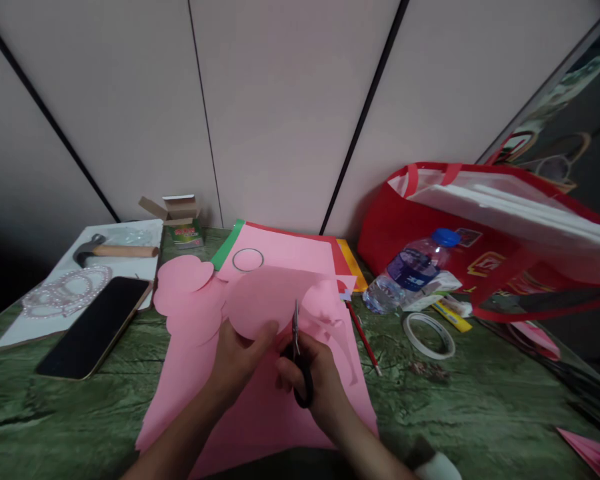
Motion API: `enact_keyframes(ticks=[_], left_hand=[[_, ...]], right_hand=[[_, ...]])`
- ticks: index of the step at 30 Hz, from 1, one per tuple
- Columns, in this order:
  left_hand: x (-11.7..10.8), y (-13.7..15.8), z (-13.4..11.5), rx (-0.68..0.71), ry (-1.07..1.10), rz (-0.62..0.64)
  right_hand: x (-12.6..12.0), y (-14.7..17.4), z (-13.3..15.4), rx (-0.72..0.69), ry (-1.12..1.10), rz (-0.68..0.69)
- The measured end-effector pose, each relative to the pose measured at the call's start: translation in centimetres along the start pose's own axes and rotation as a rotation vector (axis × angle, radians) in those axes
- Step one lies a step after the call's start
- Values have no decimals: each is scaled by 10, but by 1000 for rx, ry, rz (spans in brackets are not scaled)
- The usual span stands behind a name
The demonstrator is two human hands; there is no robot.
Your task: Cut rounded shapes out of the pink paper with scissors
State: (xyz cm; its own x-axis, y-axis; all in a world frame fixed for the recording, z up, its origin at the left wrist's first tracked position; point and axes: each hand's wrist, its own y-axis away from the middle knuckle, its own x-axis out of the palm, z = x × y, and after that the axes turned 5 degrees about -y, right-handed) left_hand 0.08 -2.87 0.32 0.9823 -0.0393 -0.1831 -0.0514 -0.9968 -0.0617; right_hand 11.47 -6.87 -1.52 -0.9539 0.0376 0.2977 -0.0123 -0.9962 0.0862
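The right hand (313,373) is gripping black-handled scissors (299,353), fingers curled through the loops, blades pointing straight up and away from the person. The left hand (240,357) is pinching a rounded pink paper cutout (265,300) just left of the blades, above the pink sheet (260,400) lying on the green table (480,400).

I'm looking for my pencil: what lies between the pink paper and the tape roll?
In the head view, a red pencil lies on the green tabletop between the pink paper and the tape roll, by the paper's right edge.
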Motion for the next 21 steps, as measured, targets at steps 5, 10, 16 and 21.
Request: enact_keyframes(ticks=[5,10,16,21], left_hand=[[0,-1,1,1,23,-8],[2,1,-3,-15,28,-54],[5,5,-15,-114,11,-20],[8,6,-16,-116,54,-27]], right_hand=[[-1,0,-4,6,-11,2],[4,0,-4,19,-31,11],[7,-4,-10,50,-25,7],[1,-6,-9,-38,33,-34]])
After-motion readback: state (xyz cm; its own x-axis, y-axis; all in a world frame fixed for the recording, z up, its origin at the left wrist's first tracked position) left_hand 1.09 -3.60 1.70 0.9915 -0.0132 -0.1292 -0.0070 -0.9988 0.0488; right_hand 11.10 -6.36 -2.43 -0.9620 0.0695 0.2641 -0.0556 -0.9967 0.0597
